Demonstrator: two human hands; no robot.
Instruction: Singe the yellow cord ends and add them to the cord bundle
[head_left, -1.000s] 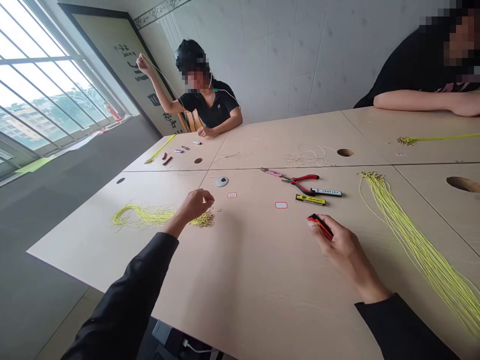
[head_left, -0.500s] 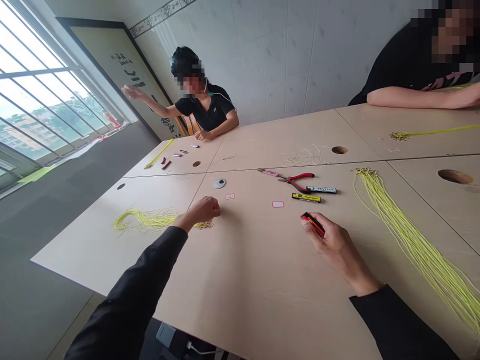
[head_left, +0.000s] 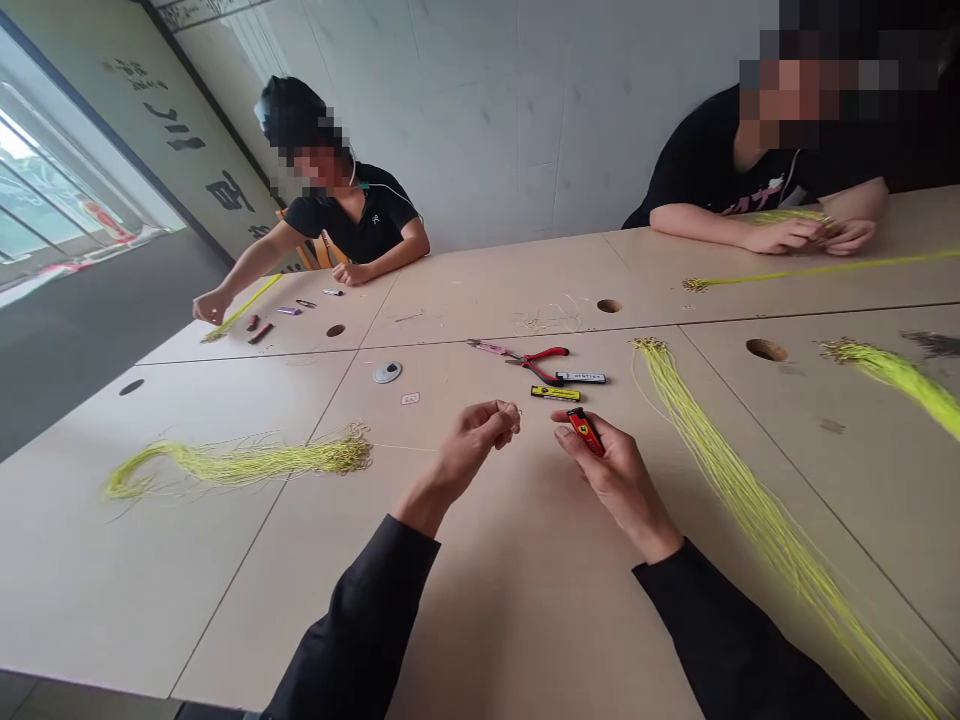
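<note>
My left hand (head_left: 472, 445) is raised over the middle of the beige table (head_left: 480, 580), fingers pinched on one thin yellow cord that trails left to a bundle of yellow cords (head_left: 240, 462). My right hand (head_left: 611, 470) is close beside it, shut on a small red tag with a yellow badge (head_left: 585, 430). The two hands are a short gap apart. Just beyond them lie a yellow-and-black tag (head_left: 555, 393), a black-and-white tag (head_left: 581, 377) and red-handled pliers (head_left: 540, 360).
A long bundle of yellow cords (head_left: 720, 470) runs down the right side. A round grey disc (head_left: 387, 372) and a small label (head_left: 409, 398) lie left of the pliers. One person (head_left: 337, 210) sits far left, another (head_left: 765, 170) far right, each handling cords. The tabletop has round holes (head_left: 765, 349).
My left hand left the left cord bundle and came to the centre pulling one cord. My right hand drew in with the red tag. The far-left person lowered an arm to the table.
</note>
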